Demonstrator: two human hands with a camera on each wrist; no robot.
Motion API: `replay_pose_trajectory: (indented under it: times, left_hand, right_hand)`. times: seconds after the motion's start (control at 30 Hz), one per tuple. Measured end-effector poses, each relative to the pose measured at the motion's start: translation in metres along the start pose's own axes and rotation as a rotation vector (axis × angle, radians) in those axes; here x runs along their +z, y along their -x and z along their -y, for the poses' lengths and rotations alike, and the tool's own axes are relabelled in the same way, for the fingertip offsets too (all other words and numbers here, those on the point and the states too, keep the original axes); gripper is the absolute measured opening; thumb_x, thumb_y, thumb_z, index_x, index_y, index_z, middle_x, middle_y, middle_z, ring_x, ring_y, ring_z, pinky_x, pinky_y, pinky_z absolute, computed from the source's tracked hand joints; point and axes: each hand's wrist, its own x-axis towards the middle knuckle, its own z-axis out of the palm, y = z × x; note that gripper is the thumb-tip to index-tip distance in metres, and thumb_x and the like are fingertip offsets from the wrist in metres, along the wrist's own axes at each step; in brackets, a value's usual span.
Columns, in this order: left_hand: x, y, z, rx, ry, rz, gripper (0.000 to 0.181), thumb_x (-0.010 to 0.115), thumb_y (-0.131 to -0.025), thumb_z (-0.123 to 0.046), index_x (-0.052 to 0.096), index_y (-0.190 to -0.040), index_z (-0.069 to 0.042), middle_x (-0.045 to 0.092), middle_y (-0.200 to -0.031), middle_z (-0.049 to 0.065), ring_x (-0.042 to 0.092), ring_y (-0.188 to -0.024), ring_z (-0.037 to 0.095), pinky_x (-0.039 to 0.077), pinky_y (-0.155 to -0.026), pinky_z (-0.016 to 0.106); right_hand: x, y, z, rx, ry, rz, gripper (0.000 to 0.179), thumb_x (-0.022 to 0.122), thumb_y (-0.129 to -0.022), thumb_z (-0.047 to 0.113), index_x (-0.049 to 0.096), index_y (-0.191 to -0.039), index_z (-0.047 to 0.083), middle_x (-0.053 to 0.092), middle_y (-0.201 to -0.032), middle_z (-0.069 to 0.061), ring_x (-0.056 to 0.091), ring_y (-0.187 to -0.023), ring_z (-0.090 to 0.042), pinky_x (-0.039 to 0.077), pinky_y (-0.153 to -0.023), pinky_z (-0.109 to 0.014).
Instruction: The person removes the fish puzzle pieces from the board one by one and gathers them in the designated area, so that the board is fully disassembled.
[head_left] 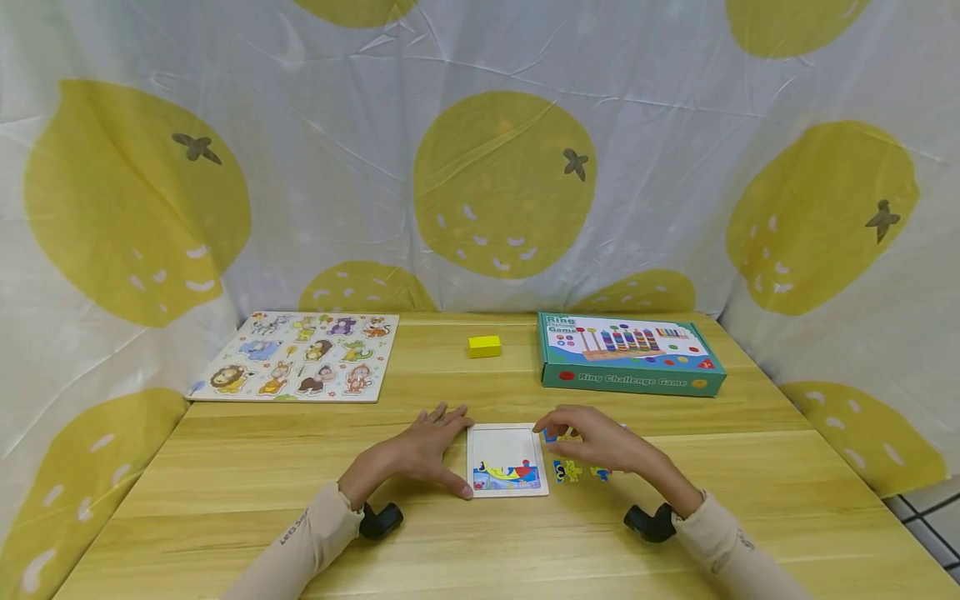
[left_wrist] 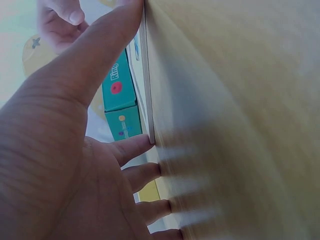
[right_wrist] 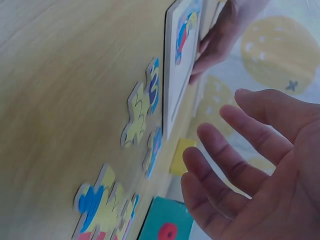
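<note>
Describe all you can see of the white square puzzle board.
The white square puzzle board looks like thin wood, with a raised rim. Its near part shows blue, yellow and red printed artwork; the rest is bare and pale. It lies flat on the yellow wood-grain table, beside loose multicoloured jigsaw pieces. The bare left hand touches its left edge; the bare right hand hovers by its right edge.

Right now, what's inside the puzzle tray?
The puzzle tray holds colourful pieces along its near side, with its pale base showing beyond; whatever lies under those pieces is covered.
</note>
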Motion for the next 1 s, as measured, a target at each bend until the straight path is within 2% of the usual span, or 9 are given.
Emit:
replay_pose_trajectory:
  times: [0.1,0.23,0.33,0.57,0.77,1.0]
  left_hand:
    - [0.0,0.0,0.0,-0.001,0.001,0.0,0.102,0.078,-0.069,-0.058,0.033,-0.147,-0.011,0.016,-0.159,0.013,0.005,-0.146,0.04,0.003,-0.116,0.058]
    - [0.0,0.0,0.0,-0.009,0.002,0.007,0.102,0.078,-0.069,-0.058,0.033,-0.147,-0.012,0.015,-0.16,0.012,0.005,-0.146,0.04,0.003,-0.116,0.057]
    - [0.0,0.0,-0.001,-0.016,0.002,0.009,0.102,0.078,-0.069,-0.059,0.034,-0.147,-0.012,0.016,-0.16,0.012,0.005,-0.146,0.039,0.003,-0.116,0.057]
    - [-0.001,0.0,-0.002,-0.021,-0.01,0.005,0.102,0.078,-0.069,-0.06,0.034,-0.147,-0.012,0.016,-0.159,0.012,0.005,-0.146,0.039,0.004,-0.116,0.057]
    - [-0.001,0.0,-0.003,-0.011,-0.002,0.004,0.102,0.078,-0.069,-0.059,0.035,-0.146,-0.01,0.017,-0.159,0.014,0.006,-0.145,0.041,0.005,-0.116,0.059]
    - [-0.002,0.0,-0.002,-0.008,-0.018,0.001,0.103,0.077,-0.069,-0.06,0.034,-0.147,-0.01,0.017,-0.159,0.014,0.006,-0.145,0.041,0.005,-0.115,0.059]
  right_hand:
    - [0.003,-0.005,0.004,-0.005,-0.006,0.006,0.027,0.063,-0.093,0.016,0.064,-0.119,0.01,0.065,-0.105,-0.003,0.059,-0.095,-0.021,0.052,-0.081,-0.036]
    - [0.007,-0.01,0.007,-0.02,0.006,0.022,0.026,0.061,-0.094,0.017,0.064,-0.12,0.011,0.064,-0.102,-0.003,0.056,-0.089,-0.014,0.051,-0.078,-0.033]
    - [0.008,-0.013,0.01,-0.038,0.023,0.033,0.027,0.06,-0.095,0.018,0.064,-0.121,0.012,0.064,-0.103,-0.002,0.055,-0.089,-0.01,0.052,-0.078,-0.036]
    - [0.015,-0.022,0.015,-0.046,0.009,0.067,0.029,0.059,-0.096,0.018,0.062,-0.124,0.014,0.065,-0.109,-0.003,0.058,-0.097,-0.012,0.052,-0.082,-0.033]
    - [0.021,-0.028,0.021,-0.037,0.002,0.099,0.029,0.06,-0.095,0.018,0.063,-0.123,0.014,0.064,-0.108,0.001,0.056,-0.094,-0.01,0.051,-0.082,-0.03]
    - [0.027,-0.035,0.023,-0.063,-0.002,0.114,0.029,0.062,-0.093,0.014,0.064,-0.122,0.013,0.064,-0.11,0.0,0.058,-0.096,-0.012,0.051,-0.084,-0.027]
